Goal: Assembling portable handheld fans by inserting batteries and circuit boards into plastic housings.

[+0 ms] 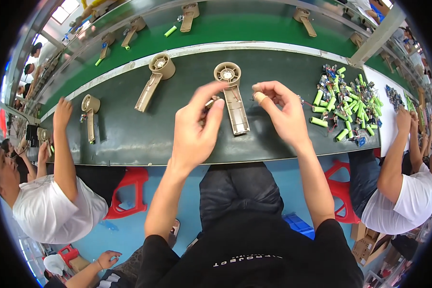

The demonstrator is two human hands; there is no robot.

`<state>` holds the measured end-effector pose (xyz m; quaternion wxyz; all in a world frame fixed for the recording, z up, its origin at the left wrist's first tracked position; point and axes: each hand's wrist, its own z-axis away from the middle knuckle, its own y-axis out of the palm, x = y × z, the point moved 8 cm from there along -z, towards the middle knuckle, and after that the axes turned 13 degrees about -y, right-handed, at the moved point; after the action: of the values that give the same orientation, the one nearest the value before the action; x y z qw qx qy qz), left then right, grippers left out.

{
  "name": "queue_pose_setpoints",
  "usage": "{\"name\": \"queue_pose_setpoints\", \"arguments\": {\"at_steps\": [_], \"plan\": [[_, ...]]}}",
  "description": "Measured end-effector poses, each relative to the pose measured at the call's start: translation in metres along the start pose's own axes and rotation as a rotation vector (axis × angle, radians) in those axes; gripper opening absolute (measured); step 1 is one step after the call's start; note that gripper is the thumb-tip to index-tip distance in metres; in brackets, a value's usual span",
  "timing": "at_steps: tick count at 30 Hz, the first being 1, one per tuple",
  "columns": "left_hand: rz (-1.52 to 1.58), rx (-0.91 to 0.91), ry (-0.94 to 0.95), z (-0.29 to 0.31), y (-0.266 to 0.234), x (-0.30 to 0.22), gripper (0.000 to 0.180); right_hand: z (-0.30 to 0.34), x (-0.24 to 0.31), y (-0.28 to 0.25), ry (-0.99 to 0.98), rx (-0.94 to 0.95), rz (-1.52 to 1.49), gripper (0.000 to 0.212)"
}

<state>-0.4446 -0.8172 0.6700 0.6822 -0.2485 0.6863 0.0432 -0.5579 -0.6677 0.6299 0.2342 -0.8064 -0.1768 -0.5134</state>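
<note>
In front of me on the dark green bench lies a beige handheld-fan housing (237,115), its round vented head at the far end and its open handle trough toward me. My left hand (197,127) is closed beside the trough's left edge, with a small electronic part (210,102) between thumb and fingers; its exact kind is partly hidden. To the right of the handle, my right hand (285,113) pinches thumb and forefinger together. A tan wrap covers one of its fingertips. Whatever that pinch holds is too small to make out.
A heap of green battery cells with wired boards (345,103) lies to the right. Another beige housing (151,86) rests left of mine. Beyond a pale rail, a green conveyor (254,29) carries more housings. Co-workers sit on both sides, with a red stool (129,192) at left.
</note>
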Motion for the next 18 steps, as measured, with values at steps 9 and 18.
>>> {"name": "queue_pose_setpoints", "arguments": {"at_steps": [9,18], "plan": [[-0.715,-0.162,0.304,-0.020,0.034,0.022,0.017,-0.007,-0.022,0.018,-0.014,0.101,0.079,0.018],[0.356,0.037,-0.581,-0.030,0.004,0.071,0.015,-0.016,0.007,0.045,-0.510,0.115,0.343,0.017]]}}
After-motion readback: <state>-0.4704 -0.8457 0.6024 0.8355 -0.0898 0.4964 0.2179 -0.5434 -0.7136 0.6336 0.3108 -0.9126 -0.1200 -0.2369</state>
